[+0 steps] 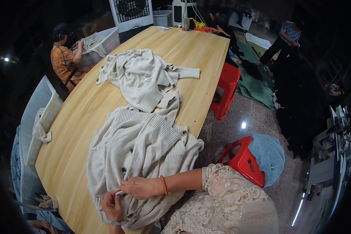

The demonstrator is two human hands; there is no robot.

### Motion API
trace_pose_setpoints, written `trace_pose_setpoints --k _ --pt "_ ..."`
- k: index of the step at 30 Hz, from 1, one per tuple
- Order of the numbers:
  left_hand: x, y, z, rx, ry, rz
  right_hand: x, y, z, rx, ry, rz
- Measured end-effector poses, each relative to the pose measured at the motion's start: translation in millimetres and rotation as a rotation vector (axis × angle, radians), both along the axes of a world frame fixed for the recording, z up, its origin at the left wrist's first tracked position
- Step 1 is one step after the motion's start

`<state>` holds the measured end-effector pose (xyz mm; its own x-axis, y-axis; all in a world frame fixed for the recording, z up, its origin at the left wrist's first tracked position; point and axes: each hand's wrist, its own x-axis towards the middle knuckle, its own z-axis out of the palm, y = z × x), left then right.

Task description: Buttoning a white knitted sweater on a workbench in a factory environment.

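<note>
A cream knitted cardigan (117,156) with dark buttons lies bunched on the wooden table in front of me. My right hand (138,188), with an orange bead bracelet above it, lies over the cardigan's near part. Its fingertips are pinched together on the knit. My left hand (112,206) meets it from the near side, thumb and fingers closed on the same spot. The exact bit of fabric between the fingertips is too small to make out. Just beyond lies a second cream knitted garment (138,70), crumpled, with one ribbed cuff stretched to the right.
The wooden table (72,156) curves away from me. White bins (43,105) line its left side, where a person in orange (62,58) handles pale fabric. On the right stand red stools (225,91), one bearing a blue knitted piece (267,156). Other people are farther back.
</note>
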<state>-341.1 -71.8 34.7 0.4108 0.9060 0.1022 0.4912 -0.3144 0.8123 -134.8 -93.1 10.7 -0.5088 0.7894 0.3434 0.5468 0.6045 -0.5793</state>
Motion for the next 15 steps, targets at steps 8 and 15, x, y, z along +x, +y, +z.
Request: trace_pose_setpoints --k 8,15 --pt "7.8 -5.0 23.1 0.018 0.051 -0.050 -3.5 4.2 -6.7 0.118 0.042 -0.006" --pt "-0.1 4.3 17.1 0.058 0.179 0.164 49.0 -2.3 24.3 -0.047 -0.067 -0.156"
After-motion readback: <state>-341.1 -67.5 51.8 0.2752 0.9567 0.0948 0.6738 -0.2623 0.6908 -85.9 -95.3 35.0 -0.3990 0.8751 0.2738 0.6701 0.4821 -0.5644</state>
